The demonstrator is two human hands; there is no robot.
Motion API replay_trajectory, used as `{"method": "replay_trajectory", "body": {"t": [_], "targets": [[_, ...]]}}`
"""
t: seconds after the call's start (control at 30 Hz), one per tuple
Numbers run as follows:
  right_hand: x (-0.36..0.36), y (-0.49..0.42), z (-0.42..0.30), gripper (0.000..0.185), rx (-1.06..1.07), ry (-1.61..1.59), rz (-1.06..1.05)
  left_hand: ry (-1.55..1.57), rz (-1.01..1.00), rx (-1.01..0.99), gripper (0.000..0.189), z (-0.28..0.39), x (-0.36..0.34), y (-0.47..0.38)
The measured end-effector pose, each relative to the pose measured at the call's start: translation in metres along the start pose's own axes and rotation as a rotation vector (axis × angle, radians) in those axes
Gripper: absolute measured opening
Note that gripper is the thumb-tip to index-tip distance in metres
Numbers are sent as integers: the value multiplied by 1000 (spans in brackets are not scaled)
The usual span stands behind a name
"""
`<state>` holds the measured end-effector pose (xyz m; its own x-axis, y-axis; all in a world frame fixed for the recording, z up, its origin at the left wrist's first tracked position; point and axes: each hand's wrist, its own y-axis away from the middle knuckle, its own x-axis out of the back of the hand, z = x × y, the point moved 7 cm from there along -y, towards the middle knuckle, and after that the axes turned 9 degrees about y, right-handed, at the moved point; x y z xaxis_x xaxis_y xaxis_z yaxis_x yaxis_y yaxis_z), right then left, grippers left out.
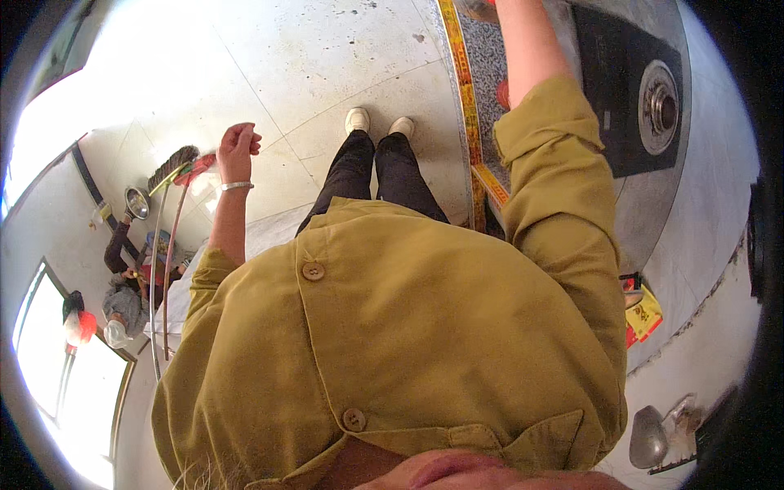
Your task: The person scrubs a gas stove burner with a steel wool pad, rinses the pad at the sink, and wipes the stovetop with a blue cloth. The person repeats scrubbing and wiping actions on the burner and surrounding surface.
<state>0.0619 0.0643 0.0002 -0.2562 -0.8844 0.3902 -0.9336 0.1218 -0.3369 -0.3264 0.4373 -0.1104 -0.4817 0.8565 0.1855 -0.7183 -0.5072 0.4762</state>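
Observation:
My left hand [239,139] hangs above the pale tiled floor [263,79], its fingers loosely bent and slightly apart, with nothing visible in it; a metal bracelet [236,185] circles the wrist. My right forearm [534,49] reaches past the top edge beside the stone counter edge, and the hand lies out of view. Below that forearm a round red object [503,94] is partly hidden. Right of the arm, a black gas hob [618,92] with a round metal burner [661,113] is set in the counter [637,211].
A broom [173,166] and a red dustpan [196,168], both long-handled, stand at left. Behind them are a metal bowl [137,203] and another person in grey [127,304]. A yellow and red packet [643,315] lies on the counter. Metal utensils [649,436] are at lower right.

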Motion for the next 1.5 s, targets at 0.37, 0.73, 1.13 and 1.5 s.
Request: {"method": "replay_trajectory", "body": {"t": [0.37,0.73,1.13,1.5], "targets": [[141,134,-50,44,-514,-850,257,-71,-266,-185,18,105,-86,2],[244,347,-152,43,-666,-1079,720,-141,-947,-302,13,169,-231,-12],[334,627,-284,39,-382,-867,1641,-304,-1541,-275,13,131,-346,122],[433,1031,-355,51,-803,31,2043,-389,-1977,-295,16,39,-371,457]]}}
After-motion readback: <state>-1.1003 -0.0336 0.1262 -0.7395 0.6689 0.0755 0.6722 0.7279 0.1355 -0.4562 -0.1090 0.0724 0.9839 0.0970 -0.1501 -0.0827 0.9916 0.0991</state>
